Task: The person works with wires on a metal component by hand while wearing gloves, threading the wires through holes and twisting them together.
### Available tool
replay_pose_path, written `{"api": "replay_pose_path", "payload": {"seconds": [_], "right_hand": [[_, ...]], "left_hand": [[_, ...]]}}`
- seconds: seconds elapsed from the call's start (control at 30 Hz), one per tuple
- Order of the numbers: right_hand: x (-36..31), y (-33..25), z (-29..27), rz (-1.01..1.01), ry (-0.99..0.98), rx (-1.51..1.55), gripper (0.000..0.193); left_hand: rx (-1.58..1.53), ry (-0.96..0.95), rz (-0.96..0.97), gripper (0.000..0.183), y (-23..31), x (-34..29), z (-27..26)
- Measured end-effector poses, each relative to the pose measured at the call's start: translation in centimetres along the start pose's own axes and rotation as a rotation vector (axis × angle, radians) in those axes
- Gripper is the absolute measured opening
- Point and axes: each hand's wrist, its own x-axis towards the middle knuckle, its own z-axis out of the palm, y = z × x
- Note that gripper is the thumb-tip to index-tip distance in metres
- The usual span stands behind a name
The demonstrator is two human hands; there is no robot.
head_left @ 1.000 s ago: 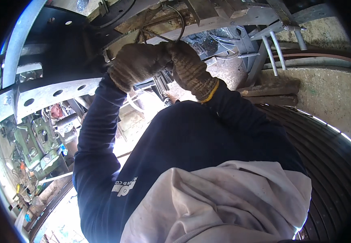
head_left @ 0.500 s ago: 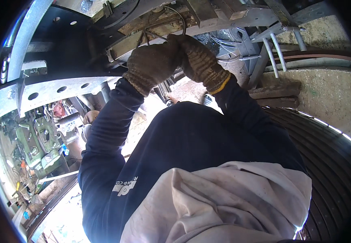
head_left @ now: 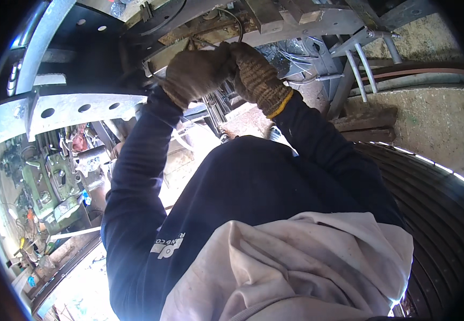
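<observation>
Both my hands wear brown knit work gloves and meet in front of me at a metal frame (head_left: 307, 27). My left hand (head_left: 194, 75) has its fingers curled inward against the right. My right hand (head_left: 256, 75), with a yellow cuff edge, is closed beside it, knuckles up. Whatever lies between the fingers is hidden by the gloves. A thin dark cable (head_left: 241, 25) curves down from the frame to just behind the right glove; I cannot tell whether it is gripped. Under the hands, a bundle of thin rods (head_left: 217, 109) shows.
A pale perforated beam (head_left: 66, 111) and a dark metal panel (head_left: 90, 59) flank my left arm. Green machinery (head_left: 50, 182) stands at lower left. Loose wires (head_left: 294, 56), hanging rods (head_left: 367, 69) and a concrete wall (head_left: 430, 117) are to the right, above a corrugated surface (head_left: 430, 214).
Both hands have shifted slightly left and up, still together. The right wrist has turned a little. More of the thin rods and a pale curved strip show below the gloves.
</observation>
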Motion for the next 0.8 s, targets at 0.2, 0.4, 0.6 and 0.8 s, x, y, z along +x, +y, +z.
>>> {"api": "replay_pose_path", "payload": {"seconds": [0.2, 0.4, 0.6, 0.8], "right_hand": [[0.7, 2.4, -1.3, -0.112, -0.138, -0.077, 0.036], [-2.9, -6.5, -1.3, -0.005, 0.355, -0.207, 0.054], [-4.0, -12.9, -2.2, -0.400, -0.323, -0.982, 0.037], [-5.6, -13.4, 0.2, 0.501, 0.010, 0.057, 0.037]], "left_hand": [[0.086, 0.118, 0.019, 0.029, 1.6, -0.1, 0.4], [0.088, 0.171, 0.093, 0.021, 3.0, -4.1, -3.4], [0.060, 0.203, 0.230, 0.010, 2.7, -7.6, -9.0], [0.115, 0.767, -0.126, 0.064, 3.3, -6.4, -6.7]]}}
